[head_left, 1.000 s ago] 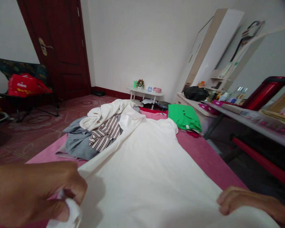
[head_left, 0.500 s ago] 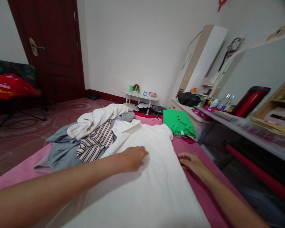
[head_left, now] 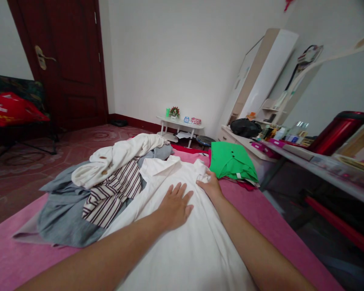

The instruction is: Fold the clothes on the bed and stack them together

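Note:
A white shirt (head_left: 182, 246) lies spread lengthwise on a pink-covered bed (head_left: 261, 226). My left hand (head_left: 175, 205) rests flat on the shirt's upper chest, fingers stretched out and spread. My right hand (head_left: 210, 184) is closed on a bunch of the white shirt's fabric at its right shoulder, near the collar. Both forearms reach forward over the shirt.
A heap of clothes (head_left: 97, 194) with a striped, a grey and a cream garment lies left of the shirt. A folded green shirt (head_left: 232, 161) sits beyond my right hand. A cluttered table (head_left: 303, 155) with a red flask (head_left: 336, 131) stands on the right, a small white table (head_left: 182, 121) at the far wall.
Both hands have moved from the shirt's near hem up to its shoulders. My left hand let go and now lies flat; my right hand has gripped fabric at the shoulder.

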Action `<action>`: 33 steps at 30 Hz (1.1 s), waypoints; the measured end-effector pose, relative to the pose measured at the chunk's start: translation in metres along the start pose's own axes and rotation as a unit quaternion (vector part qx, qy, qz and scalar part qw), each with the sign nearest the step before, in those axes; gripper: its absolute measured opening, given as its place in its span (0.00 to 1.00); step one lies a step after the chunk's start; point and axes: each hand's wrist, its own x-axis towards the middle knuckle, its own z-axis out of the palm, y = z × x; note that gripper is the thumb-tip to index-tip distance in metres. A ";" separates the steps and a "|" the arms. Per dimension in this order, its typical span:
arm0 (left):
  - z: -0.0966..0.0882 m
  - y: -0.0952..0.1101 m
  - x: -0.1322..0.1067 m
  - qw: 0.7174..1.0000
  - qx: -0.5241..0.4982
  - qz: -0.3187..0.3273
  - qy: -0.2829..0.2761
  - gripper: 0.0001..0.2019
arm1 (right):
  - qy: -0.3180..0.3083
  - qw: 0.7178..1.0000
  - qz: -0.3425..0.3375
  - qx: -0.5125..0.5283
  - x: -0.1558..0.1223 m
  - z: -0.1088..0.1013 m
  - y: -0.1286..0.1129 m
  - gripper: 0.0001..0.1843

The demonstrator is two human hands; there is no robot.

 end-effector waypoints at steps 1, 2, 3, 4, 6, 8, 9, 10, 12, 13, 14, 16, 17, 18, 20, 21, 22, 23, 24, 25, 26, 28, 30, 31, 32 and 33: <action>0.001 0.000 0.000 1.000 0.001 0.001 0.003 0.26 | 0.014 1.000 -0.002 -0.002 -0.001 0.006 -0.003 0.36; 0.002 -0.001 0.000 1.000 0.001 0.002 0.006 0.26 | 0.022 1.000 -0.006 -0.001 -0.002 0.008 -0.006 0.35; 0.002 -0.001 0.000 1.000 0.001 0.002 0.010 0.26 | 0.026 1.000 -0.012 0.002 -0.003 0.008 -0.008 0.31; 0.003 -0.002 0.000 1.000 0.000 0.003 0.013 0.25 | 0.026 0.999 -0.023 0.005 -0.003 0.002 -0.009 0.27; 0.003 -0.002 -0.001 1.000 -0.003 0.005 0.018 0.25 | 0.032 0.998 -0.051 0.001 0.001 -0.020 -0.007 0.21; 0.003 -0.002 -0.002 1.000 -0.007 0.008 0.020 0.25 | 0.066 0.995 -0.061 -0.052 0.010 -0.057 0.001 0.19; 0.003 -0.002 -0.002 1.000 -0.007 0.009 0.020 0.25 | 0.096 0.989 -0.049 -0.103 0.016 -0.077 0.006 0.18; 0.002 -0.002 -0.002 1.000 -0.007 0.009 0.019 0.25 | 0.125 0.977 -0.020 -0.172 0.022 -0.098 0.012 0.18; 0.002 -0.001 -0.002 1.000 -0.005 0.007 0.018 0.25 | 0.163 0.947 0.033 -0.275 0.032 -0.131 0.020 0.18; 0.002 -0.001 -0.002 1.000 -0.005 0.006 0.018 0.25 | 0.175 0.935 0.048 -0.304 0.035 -0.142 0.021 0.20; 0.002 -0.001 -0.002 1.000 -0.004 0.005 0.020 0.24 | 0.183 0.928 0.051 -0.319 0.035 -0.146 0.020 0.22; 0.002 -0.001 -0.002 1.000 -0.003 0.003 0.019 0.24 | 0.186 0.927 0.005 -0.326 0.024 -0.139 0.009 0.24; 0.002 -0.001 -0.002 1.000 -0.002 0.002 0.017 0.24 | 0.173 0.930 -0.047 -0.320 0.014 -0.128 0.002 0.23; 0.002 -0.001 -0.002 1.000 -0.001 0.001 0.015 0.24 | 0.148 0.934 -0.113 -0.306 0.001 -0.113 -0.006 0.23; 0.002 -0.001 -0.002 1.000 0.000 0.002 0.016 0.24 | 0.049 0.928 -0.269 -0.254 -0.031 -0.083 -0.018 0.23; 0.002 -0.001 -0.002 1.000 -0.001 0.004 0.017 0.25 | -0.022 0.913 -0.333 -0.235 -0.046 -0.071 -0.020 0.24; 0.001 -0.001 -0.002 1.000 -0.002 0.005 0.016 0.25 | -0.108 0.890 -0.381 -0.228 -0.058 -0.062 -0.019 0.25; 0.001 -0.001 -0.002 1.000 -0.004 0.005 0.015 0.25 | -0.175 0.867 -0.405 -0.230 -0.065 -0.057 -0.015 0.26; 0.000 -0.001 -0.002 1.000 -0.006 0.005 0.012 0.25 | -0.203 0.860 -0.399 -0.244 -0.067 -0.056 -0.009 0.26; -0.001 -0.001 -0.002 1.000 -0.010 0.003 0.009 0.25 | -0.200 0.867 -0.367 -0.270 -0.063 -0.058 -0.002 0.24; -0.002 -0.001 -0.002 1.000 -0.014 0.001 0.005 0.25 | -0.169 0.884 -0.313 -0.303 -0.054 -0.062 0.005 0.21; -0.003 0.000 -0.002 1.000 -0.025 -0.004 -0.002 0.25 | -0.086 0.907 -0.189 -0.366 -0.026 -0.070 0.014 0.16; -0.003 0.000 -0.001 0.999 -0.044 -0.007 -0.008 0.25 | -0.049 0.913 -0.123 -0.386 0.004 -0.071 0.011 0.13; -0.001 -0.001 0.000 0.998 -0.056 -0.012 -0.008 0.26 | -0.042 0.917 -0.117 -0.378 0.016 -0.067 0.006 0.13; 0.000 -0.002 0.002 0.997 -0.070 -0.020 -0.004 0.27 | -0.037 0.922 -0.121 -0.365 0.025 -0.060 0.000 0.13; 0.001 -0.005 0.006 0.996 -0.087 -0.033 0.004 0.29 | -0.032 0.927 -0.127 -0.351 0.032 -0.051 -0.007 0.14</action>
